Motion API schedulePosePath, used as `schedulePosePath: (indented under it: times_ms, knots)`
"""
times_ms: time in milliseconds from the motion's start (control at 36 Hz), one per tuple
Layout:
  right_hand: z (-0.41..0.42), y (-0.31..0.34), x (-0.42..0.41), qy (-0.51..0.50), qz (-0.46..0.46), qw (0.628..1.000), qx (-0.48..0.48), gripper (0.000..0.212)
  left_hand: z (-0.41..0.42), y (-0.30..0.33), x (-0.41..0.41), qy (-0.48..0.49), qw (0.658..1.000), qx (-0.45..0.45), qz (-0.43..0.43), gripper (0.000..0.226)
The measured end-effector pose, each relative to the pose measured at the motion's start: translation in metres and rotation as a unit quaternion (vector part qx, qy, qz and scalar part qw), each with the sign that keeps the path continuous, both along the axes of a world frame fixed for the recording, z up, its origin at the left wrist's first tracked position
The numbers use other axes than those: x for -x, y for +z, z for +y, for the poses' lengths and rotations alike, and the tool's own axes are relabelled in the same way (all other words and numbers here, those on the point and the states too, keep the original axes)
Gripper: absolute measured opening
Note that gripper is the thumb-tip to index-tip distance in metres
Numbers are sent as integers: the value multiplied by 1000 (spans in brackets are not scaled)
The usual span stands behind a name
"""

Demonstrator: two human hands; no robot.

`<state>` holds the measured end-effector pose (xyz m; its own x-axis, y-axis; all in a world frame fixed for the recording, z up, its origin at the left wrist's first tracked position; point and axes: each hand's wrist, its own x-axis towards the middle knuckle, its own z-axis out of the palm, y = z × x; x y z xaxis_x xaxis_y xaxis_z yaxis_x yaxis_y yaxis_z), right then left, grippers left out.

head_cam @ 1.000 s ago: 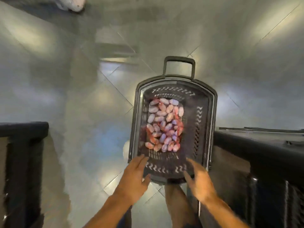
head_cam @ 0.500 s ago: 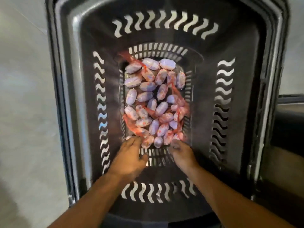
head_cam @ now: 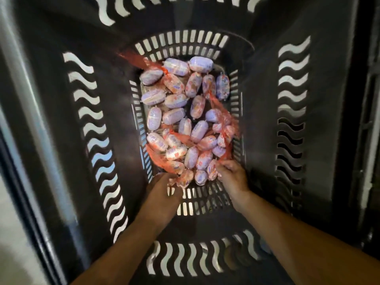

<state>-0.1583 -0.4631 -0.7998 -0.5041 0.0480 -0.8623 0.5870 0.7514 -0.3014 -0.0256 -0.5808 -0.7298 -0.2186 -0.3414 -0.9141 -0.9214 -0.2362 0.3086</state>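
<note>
left hand (head_cam: pixel 164 194), right hand (head_cam: pixel 233 178), pinching netted packets (head_cam: pixel 174 116)

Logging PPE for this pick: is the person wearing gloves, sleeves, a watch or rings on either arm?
No gloves: the left hand and right hand are bare. Both forearms are uncovered to the frame edge, with no sleeve, watch or bracelet showing at either wrist. Rings cannot be ruled out: the fingers are partly hidden among the netted packets.
</note>
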Motion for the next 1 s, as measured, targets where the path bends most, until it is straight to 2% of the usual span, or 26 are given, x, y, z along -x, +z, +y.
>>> schedulePosePath:
  times_ms: [111, 194, 278, 333, 444, 528, 667, 833, 1000]
  knots:
    - [4, 19, -6, 81, 78, 994, 3, 14, -7, 1, 5, 28, 999, 16, 20, 40]
    - [3, 33, -11, 74, 131, 988, 39, 4, -10, -6, 12, 65, 995, 66, 42, 52]
    - [1, 43, -18, 68, 149, 984, 71, 10, -11, -20, 24, 73, 990, 111, 42, 68]
    - [2, 45, -23, 84, 163, 981, 69, 13, -13, -33, 33, 72, 987, 130, 54, 71]
    - [7, 40, -27, 111, 166, 979, 41, 7, -18, -64, 47, 67, 980, 178, 64, 61]
    - [14, 34, -24, 117, 160, 980, 26, 12, -18, -80, 50, 55, 964, 249, 74, 53]
    - [13, 25, -18, 127, 170, 977, 13, 15, -20, -91, 48, 47, 929, 339, 142, 57]
    - [8, 23, -17, 135, 159, 978, 2, 11, -23, -89, 39, 14, 921, 358, 150, 23]
    - [9, 35, -15, 123, 125, 984, -13, 17, -23, -68, 32, 45, 930, 325, 164, 27]
